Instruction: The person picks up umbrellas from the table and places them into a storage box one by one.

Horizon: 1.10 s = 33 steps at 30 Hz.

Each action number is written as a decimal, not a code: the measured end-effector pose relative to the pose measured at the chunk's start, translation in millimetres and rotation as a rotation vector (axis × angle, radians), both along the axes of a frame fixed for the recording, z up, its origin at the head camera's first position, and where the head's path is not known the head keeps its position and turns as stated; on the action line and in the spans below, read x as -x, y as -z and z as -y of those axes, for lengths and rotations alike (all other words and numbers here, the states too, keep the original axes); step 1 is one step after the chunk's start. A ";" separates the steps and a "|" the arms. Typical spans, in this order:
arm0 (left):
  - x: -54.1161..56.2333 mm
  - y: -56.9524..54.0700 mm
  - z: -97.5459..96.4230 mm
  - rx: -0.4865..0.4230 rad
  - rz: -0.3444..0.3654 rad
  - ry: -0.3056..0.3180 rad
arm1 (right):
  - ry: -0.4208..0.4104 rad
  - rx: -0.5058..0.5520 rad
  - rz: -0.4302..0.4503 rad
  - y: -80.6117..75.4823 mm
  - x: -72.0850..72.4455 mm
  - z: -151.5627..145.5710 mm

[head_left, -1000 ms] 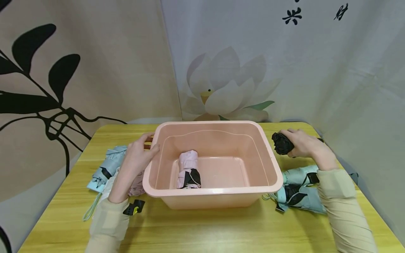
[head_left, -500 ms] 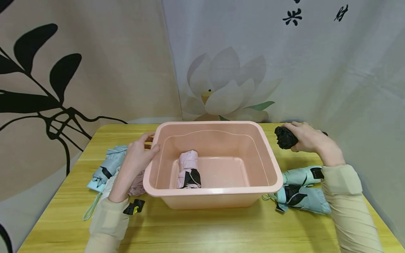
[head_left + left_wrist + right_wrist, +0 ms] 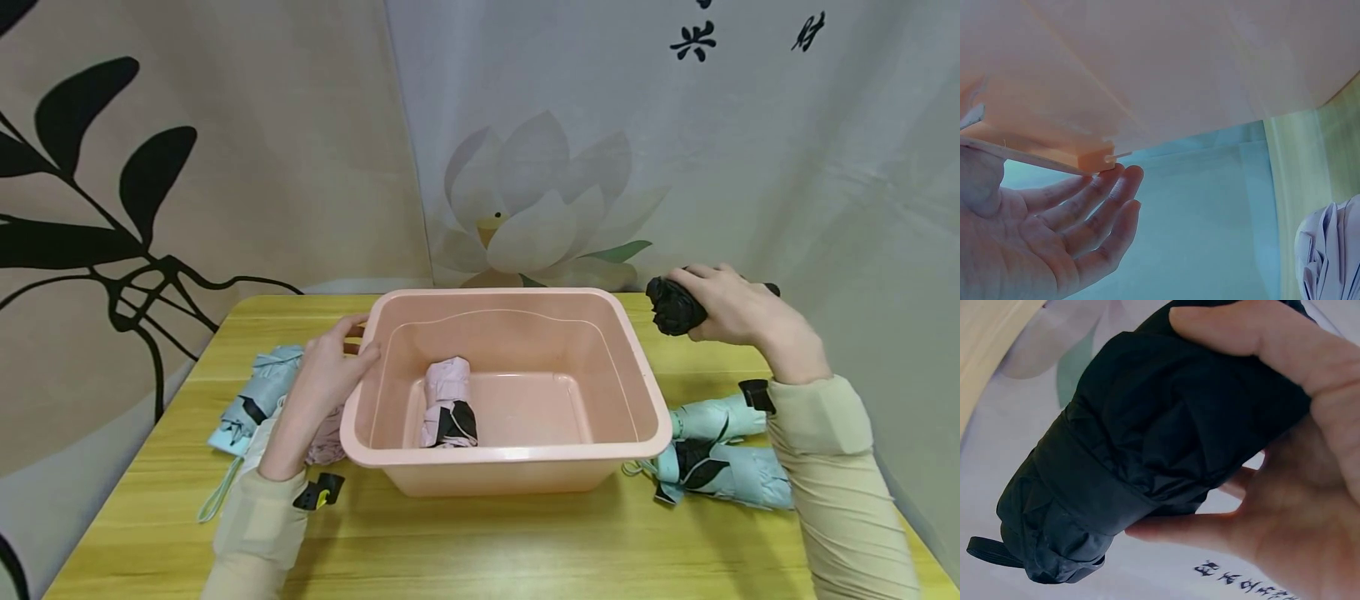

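My right hand (image 3: 738,312) grips a black folded umbrella (image 3: 675,307) above the table at the back right. In the right wrist view the umbrella (image 3: 1166,419) is wrapped by its strap, with a small loop at one end. My left hand (image 3: 330,367) holds the left rim of a pink plastic basin (image 3: 510,456). In the left wrist view its fingers (image 3: 1113,219) lie outside, under the rim, and the thumb goes over it. Inside the basin, on the left, lies a lilac folded umbrella (image 3: 447,392) with a black patch.
Left of the basin lie a light blue folded umbrella (image 3: 262,387) and a dusty pink one (image 3: 327,437), partly behind my left arm. On the right are a mint folded umbrella (image 3: 708,418) and a light blue one (image 3: 753,475). A printed curtain (image 3: 300,167) hangs behind the wooden table (image 3: 480,550).
My right hand has lifted the black umbrella upward and slightly to the right, away from the mint and light blue ones. The left hand and basin stay nearly still.
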<state>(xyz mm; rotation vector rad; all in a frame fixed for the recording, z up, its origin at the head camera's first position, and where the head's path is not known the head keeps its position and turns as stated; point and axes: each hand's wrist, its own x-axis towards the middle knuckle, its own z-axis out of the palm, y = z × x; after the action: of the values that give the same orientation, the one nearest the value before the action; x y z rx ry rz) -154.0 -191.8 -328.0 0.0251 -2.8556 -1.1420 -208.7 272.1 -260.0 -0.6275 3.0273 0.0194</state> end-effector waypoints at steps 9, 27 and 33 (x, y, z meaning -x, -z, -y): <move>0.5 0.9 1.0 0.002 -0.001 -0.001 | -0.050 0.011 -0.067 -16.6 -5.9 18.9; 0.3 0.5 0.4 -0.014 0.024 -0.008 | -0.209 -0.022 -0.181 -34.4 -17.3 59.1; -0.6 -0.3 0.1 -0.018 0.026 -0.007 | -0.300 -0.032 -0.242 -35.9 -23.6 74.7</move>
<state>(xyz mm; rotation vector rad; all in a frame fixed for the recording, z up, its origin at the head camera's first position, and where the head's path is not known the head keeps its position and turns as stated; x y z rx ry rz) -153.4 -191.9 -327.6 0.0514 -2.8654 -1.1739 -185.1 197.4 -224.1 -1.1486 3.1149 0.1661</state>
